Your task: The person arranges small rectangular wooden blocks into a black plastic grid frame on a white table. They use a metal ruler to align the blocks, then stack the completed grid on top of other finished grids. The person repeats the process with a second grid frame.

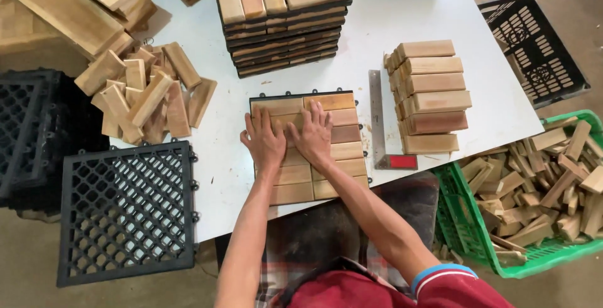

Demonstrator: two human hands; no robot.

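Wooden slats are pressed into the black tile base by the left hand and right hand, fingers spread flat; firm, even downward pressure is likely called for next.

Bright, even daylight washes the white table, shadows soft, edges slightly bowed, everything sharp.

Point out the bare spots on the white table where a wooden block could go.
Bare white table: between the tall stack of slatted wooden tiles and the neat row of wooden blocks; also between the loose block pile and left hand. Crowded at that pile.
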